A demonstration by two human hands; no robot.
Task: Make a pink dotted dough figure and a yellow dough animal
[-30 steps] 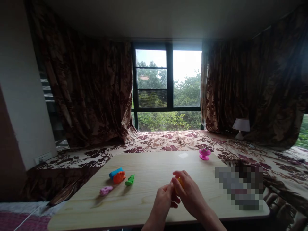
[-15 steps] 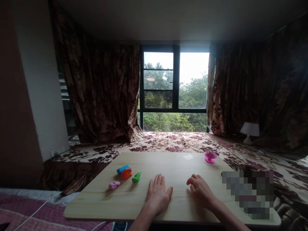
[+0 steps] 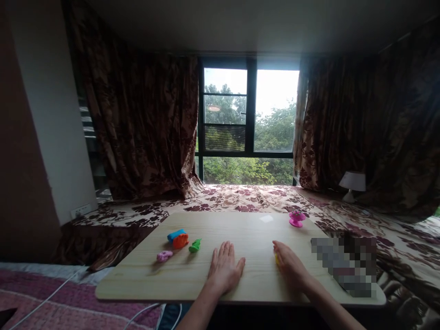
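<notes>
My left hand [image 3: 225, 271] lies palm down on the wooden table [image 3: 254, 288], its fingers stretched forward and nothing in it. To its right, my right hand [image 3: 291, 268] is turned on edge with the fingers together. A small yellow piece of modelling clay [image 3: 277, 259] shows under its inner side; the rest is hidden by the hand. Left of my left hand are a green clay piece [image 3: 195, 245], an orange lump [image 3: 180, 239] against a blue one [image 3: 176, 234], and a pink one [image 3: 164, 256].
A bright pink stand with a knobbly top [image 3: 297, 219] is at the table's far right corner. A pixelated patch [image 3: 347, 266] covers something on the right side. Behind the table are a floral-covered ledge [image 3: 247, 197] and a small white lamp [image 3: 353, 183].
One second ago both hands were together around the yellow piece. They have since parted: my left hand came down flat on the table, and my right moved rightward with the yellow piece. The view shifted slightly.
</notes>
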